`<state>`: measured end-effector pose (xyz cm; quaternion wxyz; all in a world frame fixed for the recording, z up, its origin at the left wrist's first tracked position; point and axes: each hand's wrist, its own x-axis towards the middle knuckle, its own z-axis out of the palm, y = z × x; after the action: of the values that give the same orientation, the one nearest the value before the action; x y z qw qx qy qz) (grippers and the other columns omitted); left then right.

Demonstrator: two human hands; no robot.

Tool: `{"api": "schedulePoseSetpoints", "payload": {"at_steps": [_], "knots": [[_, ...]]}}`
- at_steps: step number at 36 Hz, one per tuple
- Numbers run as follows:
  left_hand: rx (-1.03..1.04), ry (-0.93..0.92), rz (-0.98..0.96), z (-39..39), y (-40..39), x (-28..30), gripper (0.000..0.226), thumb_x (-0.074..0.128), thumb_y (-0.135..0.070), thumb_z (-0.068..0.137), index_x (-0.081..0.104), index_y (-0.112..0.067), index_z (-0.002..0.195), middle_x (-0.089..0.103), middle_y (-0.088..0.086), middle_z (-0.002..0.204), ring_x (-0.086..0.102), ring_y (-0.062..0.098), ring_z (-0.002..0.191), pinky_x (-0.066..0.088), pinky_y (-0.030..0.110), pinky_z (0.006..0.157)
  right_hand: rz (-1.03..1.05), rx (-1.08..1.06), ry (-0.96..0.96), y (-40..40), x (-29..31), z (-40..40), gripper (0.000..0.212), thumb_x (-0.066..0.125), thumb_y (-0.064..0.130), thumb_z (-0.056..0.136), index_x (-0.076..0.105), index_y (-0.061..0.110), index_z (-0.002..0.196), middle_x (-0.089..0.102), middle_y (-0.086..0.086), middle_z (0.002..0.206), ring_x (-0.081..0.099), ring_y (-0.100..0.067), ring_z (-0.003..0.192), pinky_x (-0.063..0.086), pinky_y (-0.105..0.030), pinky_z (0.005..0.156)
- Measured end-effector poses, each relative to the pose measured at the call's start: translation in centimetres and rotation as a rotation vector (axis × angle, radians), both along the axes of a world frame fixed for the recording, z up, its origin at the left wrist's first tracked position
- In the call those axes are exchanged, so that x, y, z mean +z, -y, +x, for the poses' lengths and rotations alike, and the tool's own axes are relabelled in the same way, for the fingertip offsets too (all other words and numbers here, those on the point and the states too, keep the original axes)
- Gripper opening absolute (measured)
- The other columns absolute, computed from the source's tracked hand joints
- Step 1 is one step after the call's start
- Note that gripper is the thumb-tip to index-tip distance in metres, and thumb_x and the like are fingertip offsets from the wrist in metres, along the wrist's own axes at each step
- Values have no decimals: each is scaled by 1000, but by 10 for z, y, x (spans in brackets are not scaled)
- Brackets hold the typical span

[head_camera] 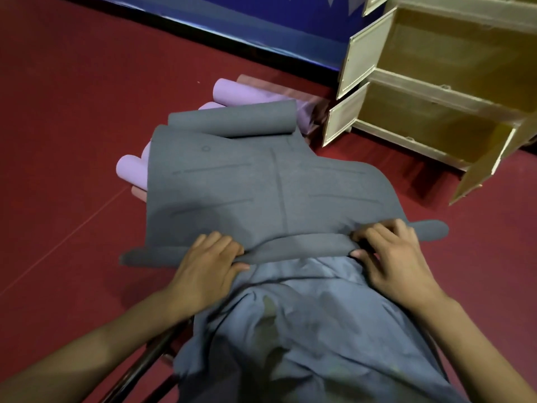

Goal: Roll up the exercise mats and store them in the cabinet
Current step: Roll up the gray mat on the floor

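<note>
Dim, soft light — motion-blurred, warped edges

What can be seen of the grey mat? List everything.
The grey mat is a thin, matte, foam-like sheet with pressed lines and a small ring mark on its face. It lies mostly unrolled, draped over purple rolls on the red floor. Its far end curls into a loose roll; its near edge is folded over into the start of a tight roll. The left hand and right hand grip that near fold, fingers curled over it. The near edge rests against the person's blue garment.
</note>
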<state>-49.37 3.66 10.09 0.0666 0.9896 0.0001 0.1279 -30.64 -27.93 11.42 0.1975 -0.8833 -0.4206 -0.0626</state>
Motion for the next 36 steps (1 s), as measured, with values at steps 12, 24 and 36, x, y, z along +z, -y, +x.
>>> {"api": "schedulePoseSetpoints", "payload": {"at_steps": [12,24,36], "knots": [[183,-227,-625,29,-33,13,37,58,-64,76,61,-27,82,64,-12,73,59,10,64,50,36,63,42,1,-305,-25,-21,30,31,36,41,93,60,22,90,54,4,75,38,-16,82,36,-39,75],[297,-349,-727,41,-43,-3,25,80,-29,87,63,-20,70,54,-10,53,44,2,48,34,28,53,-20,37,-478,-49,3,57,15,67,17,94,53,22,97,68,3,91,60,-21,87,38,-31,76],[404,-364,-475,44,-32,9,32,75,-49,85,56,-27,73,59,-13,65,55,14,70,37,31,63,-14,205,-115,-38,5,51,26,65,49,87,68,23,86,67,9,99,54,-24,98,45,-43,90]]}}
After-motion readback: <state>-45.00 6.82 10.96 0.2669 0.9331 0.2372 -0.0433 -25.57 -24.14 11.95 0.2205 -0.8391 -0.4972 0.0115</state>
